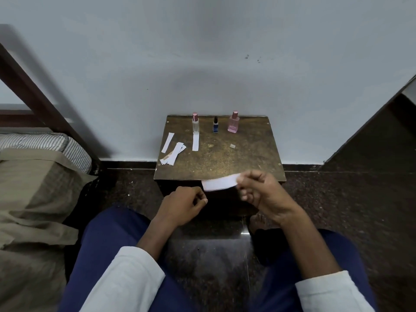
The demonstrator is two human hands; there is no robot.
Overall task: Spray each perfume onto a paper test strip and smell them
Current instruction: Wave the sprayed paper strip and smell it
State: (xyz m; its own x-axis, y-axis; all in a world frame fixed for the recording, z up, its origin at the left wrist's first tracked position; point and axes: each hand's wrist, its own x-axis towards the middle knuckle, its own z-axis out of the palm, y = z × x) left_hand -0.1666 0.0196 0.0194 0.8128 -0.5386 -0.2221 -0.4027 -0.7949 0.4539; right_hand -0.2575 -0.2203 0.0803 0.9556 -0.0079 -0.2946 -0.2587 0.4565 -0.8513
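Observation:
Three perfume bottles stand in a row at the back of a small worn wooden table [247,158]: a clear bottle with a pink cap [195,124], a small dark blue bottle [215,125] and a pink bottle [233,123]. One paper strip [195,142] lies in front of the clear bottle. Another strip [168,143] and a loose pile of strips [174,153] lie at the table's left. My right hand [261,192] pinches one end of a white test strip [219,182] at the table's front edge. My left hand [183,204] is loosely curled just left of the strip's free end, apart from it.
The table stands against a pale wall. A small square scrap [232,146] lies on its right half. A bed with a striped mattress and olive sheet [33,176] is at the left, a dark wooden panel [371,140] at the right. My legs in blue trousers are below.

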